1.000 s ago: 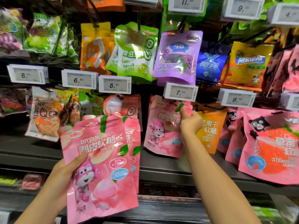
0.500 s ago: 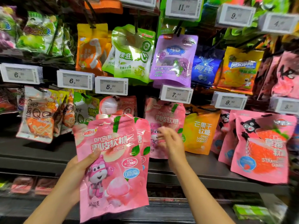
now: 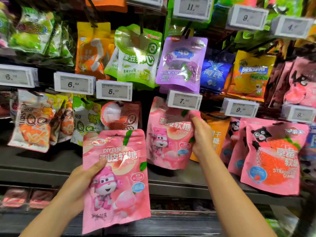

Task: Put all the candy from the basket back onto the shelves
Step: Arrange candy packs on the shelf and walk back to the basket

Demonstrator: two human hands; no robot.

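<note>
Front pouch [image 3: 116, 182]: pink peach gummies, upright, long axis vertical, print facing camera, held low in front of the shelf [image 3: 42, 173]. Left hand [image 3: 80, 183] grasps its left edge, thumb [image 3: 98, 165] across the front, other fingers hidden behind. Second pouch [image 3: 168, 139], same print, upright under the 7.00 tag [image 3: 183, 100], top edge hidden by the tag. Right hand [image 3: 201, 135] pinches its upper right corner, fingers curled round the edge. Hook not visible; can't tell if it hangs. Right side of the frame blurred.
</note>
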